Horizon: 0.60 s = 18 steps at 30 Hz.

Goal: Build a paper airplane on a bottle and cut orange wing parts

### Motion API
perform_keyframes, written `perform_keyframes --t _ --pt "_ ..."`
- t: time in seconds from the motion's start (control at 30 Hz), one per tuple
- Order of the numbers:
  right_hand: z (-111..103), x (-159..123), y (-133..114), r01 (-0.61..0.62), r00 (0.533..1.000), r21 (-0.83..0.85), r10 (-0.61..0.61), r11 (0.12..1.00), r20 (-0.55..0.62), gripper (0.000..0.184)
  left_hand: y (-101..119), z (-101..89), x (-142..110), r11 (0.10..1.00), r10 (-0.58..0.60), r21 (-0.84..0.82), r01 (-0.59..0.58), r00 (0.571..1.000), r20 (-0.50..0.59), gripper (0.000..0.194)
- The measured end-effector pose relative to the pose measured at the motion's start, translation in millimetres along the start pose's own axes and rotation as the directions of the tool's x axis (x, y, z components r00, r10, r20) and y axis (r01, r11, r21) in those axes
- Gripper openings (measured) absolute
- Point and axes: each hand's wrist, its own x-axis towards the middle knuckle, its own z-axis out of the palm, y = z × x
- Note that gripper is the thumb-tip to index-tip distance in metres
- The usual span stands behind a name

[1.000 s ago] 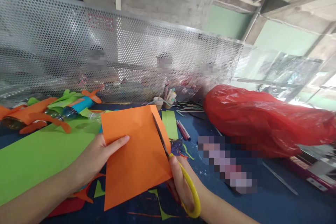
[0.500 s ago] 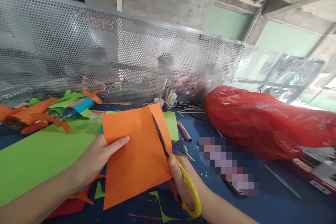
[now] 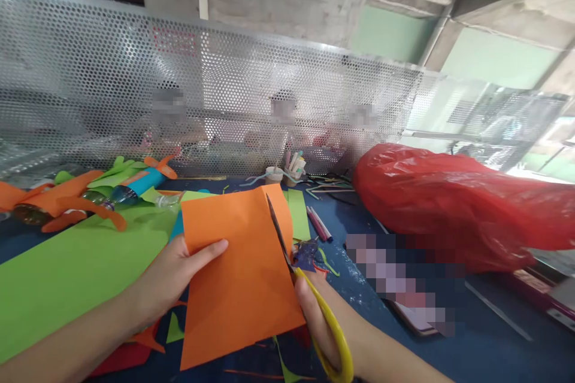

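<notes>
An orange sheet of paper [image 3: 238, 293] is held up in front of me. My left hand [image 3: 179, 269] grips its left edge, thumb on the front and the other fingers hidden behind. In my right hand [image 3: 321, 311] is a pair of scissors [image 3: 339, 341] with yellow handles. Its dark blade lies across the right part of the sheet, pointing up toward the top edge. The other blade is hidden behind the paper. Right of the blade, the strip of paper curls slightly.
Left lie a large green sheet [image 3: 81, 275] and bottles dressed in orange, blue and green paper [image 3: 139, 182]. Markers [image 3: 318, 224], paper scraps [image 3: 175, 329] and a blurred-out flat object [image 3: 417, 317] lie on the blue table. A red plastic bag [image 3: 440, 203] bulges right. A perforated metal screen [image 3: 242, 84] stands behind.
The paper, both hands and the scissors sit slightly lower and further right in view. The scissors keep nearly the same place on the sheet.
</notes>
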Motion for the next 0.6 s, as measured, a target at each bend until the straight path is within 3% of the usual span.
perform_keyframes --t 0.23,0.6 --pt "-7 1 -8 -0.004 0.998 0.070 0.001 0.998 0.055 0.078 -3 1.7 -3 0.999 -0.008 0.048 0.005 0.998 0.063 0.037" --pt "-1 -1 5 -0.163 0.986 -0.053 0.162 0.985 -0.024 0.082 0 4.5 -7 0.988 0.030 0.151 -0.036 0.999 0.045 0.032"
